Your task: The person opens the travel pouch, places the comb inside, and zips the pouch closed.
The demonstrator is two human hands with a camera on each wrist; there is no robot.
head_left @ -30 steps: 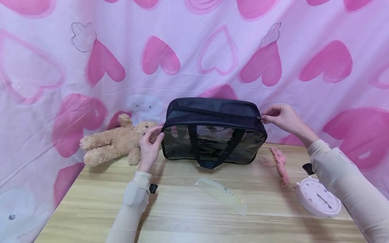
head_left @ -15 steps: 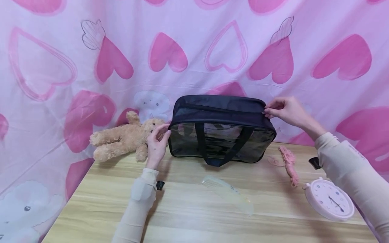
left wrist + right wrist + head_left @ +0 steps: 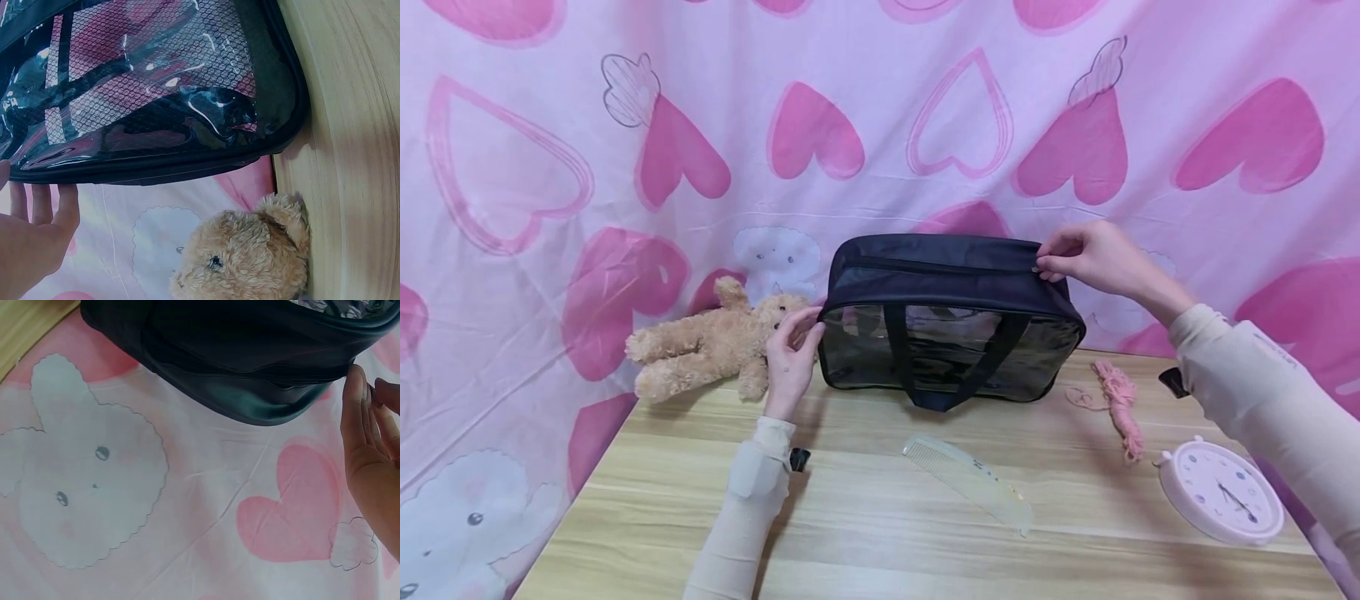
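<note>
A black zip bag (image 3: 955,283) with clear side panels stands upright at the back of the table, its strap handle hanging down the front. At its upper left corner, my left hand (image 3: 792,357) holds the edge, thumb in front and fingers behind. The left wrist view shows those fingers (image 3: 40,203) against the bag's border. My right hand (image 3: 1101,262) pinches the small zipper pull (image 3: 1036,269) near the right end of the top. In the right wrist view the fingertips meet by the bag's top, and the pull is hidden.
A tan teddy bear (image 3: 707,342) lies left of the bag. In front is a pale green comb (image 3: 970,483). To the right are a pink yarn bundle (image 3: 1120,408) and a pink alarm clock (image 3: 1221,492). A heart-patterned curtain (image 3: 880,108) hangs behind the table.
My right hand has moved slightly left along the bag's top with the zipper pull. The left hand keeps its hold on the corner. The head view has shifted a little.
</note>
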